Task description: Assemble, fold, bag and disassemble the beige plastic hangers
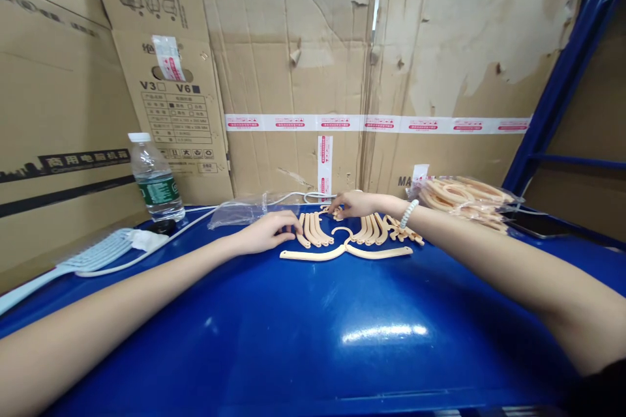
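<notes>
My left hand (pixel 268 232) is beside a row of beige hanger arms (pixel 320 231). Its fingers are bent and apart, with the tips against the outermost arm. Farther back, my right hand (pixel 353 203) closes its fingertips on a small beige hanger hook piece (pixel 337 214), partly hidden by the fingers. A second row of hanger arms (pixel 370 229) lies under and in front of that hand. Nearest me rests a hanger (pixel 346 249) with its two arms spread and its hook pointing away. Loose small beige parts (pixel 403 232) lie below my right wrist, partly covered.
On the right sits a bagged stack of beige hanger parts (pixel 462 199), with a dark phone (pixel 535 227) alongside. A water bottle (pixel 155 181), a light-blue hairbrush (pixel 100 251) and a white cable (pixel 188 229) occupy the left. Cardboard sheets (pixel 293 78) wall the blue table (pixel 313 326).
</notes>
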The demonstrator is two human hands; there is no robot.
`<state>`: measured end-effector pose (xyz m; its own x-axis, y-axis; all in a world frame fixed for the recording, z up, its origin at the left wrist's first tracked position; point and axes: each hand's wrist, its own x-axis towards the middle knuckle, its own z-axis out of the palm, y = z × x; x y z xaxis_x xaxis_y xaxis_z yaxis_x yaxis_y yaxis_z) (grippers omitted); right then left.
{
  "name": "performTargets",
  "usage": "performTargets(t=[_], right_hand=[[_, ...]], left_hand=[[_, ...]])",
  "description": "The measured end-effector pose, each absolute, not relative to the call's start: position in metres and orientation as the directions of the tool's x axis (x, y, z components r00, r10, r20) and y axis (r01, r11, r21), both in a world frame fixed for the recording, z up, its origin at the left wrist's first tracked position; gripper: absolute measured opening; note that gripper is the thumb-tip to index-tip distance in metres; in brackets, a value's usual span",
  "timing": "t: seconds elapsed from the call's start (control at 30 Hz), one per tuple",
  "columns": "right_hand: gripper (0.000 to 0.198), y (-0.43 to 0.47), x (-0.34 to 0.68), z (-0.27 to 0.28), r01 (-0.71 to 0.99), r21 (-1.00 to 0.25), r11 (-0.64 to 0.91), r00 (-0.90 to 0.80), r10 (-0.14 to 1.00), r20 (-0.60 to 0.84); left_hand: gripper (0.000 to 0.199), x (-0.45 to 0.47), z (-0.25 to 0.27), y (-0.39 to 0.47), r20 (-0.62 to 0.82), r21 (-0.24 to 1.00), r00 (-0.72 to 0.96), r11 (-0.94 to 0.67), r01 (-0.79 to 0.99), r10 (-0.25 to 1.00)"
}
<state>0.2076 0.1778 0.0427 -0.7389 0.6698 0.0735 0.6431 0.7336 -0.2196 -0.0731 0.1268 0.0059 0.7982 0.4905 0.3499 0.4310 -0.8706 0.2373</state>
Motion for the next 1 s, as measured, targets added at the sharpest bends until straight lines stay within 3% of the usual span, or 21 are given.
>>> performTargets(t=[0.2,0.4,0.57,0.7,0.8,0.9,1.0], right_hand=[[0.012,0.178,0.205,0.04,0.627,-0.379,0.681,-0.685,0.713,0.148],[0.009,0.181,0.209,0.033,0.584,-0.617,0.527,-0.479,0.838,0.262],[0.008,0.18,0.208,0.036,0.455,-0.774,0.441,-0.255,0.897,0.361],[0.017,0.158,0.21,0.045,0.316,-0.847,0.428,-0.171,0.904,0.393],[0.021,0.129,0.213,0.046,0.245,-0.877,0.413,-0.186,0.908,0.376],[0.025,0.099,0.218,0.041,0.219,-0.895,0.388,-0.245,0.91,0.334],[0.034,0.077,0.222,0.035,0.192,-0.924,0.33,-0.328,0.909,0.256]], left_hand=[[0.02,-0.072,0.005,0.127,0.354,0.255,0.8,-0.873,0.416,0.484],[0.017,-0.07,-0.001,0.127,0.402,0.276,0.77,-0.867,0.414,0.495],[0.018,-0.068,-0.004,0.128,0.489,0.305,0.688,-0.844,0.441,0.536],[0.018,-0.071,0.005,0.12,0.568,0.358,0.566,-0.799,0.483,0.597],[0.021,-0.069,0.018,0.102,0.609,0.439,0.465,-0.762,0.477,0.642],[0.02,-0.058,0.028,0.078,0.592,0.642,0.335,-0.68,0.355,0.733],[0.014,-0.043,0.029,0.057,0.551,0.747,0.308,-0.623,0.231,0.775]])
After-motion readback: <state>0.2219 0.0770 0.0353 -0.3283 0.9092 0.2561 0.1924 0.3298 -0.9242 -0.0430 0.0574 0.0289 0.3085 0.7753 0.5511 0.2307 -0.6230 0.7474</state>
